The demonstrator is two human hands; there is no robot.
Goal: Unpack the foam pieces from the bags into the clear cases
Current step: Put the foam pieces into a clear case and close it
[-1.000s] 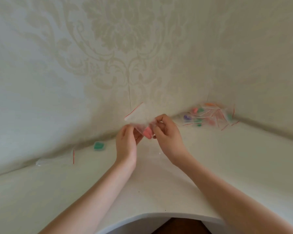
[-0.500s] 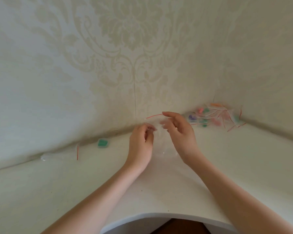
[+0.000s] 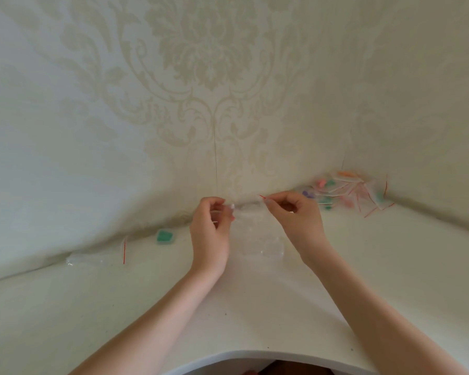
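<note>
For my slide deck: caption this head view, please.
Both hands stretch a clear bag above a clear case.

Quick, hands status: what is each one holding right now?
Left hand: fingers pinch one end of the clear bag.
Right hand: fingers pinch the bag's other end, by its red strip.

The clear bag (image 3: 248, 209) between the two hands is smeared and nearly see-through at frame centre, so whether foam sits inside can't be told, and the left hand (image 3: 210, 231) hides the fingertips curled at its edge. The clear case (image 3: 263, 246) below it shows only as faint glints. At the right, the pile (image 3: 349, 192) is too blurred to count; both forearms are cut off by the bottom edge.
</note>
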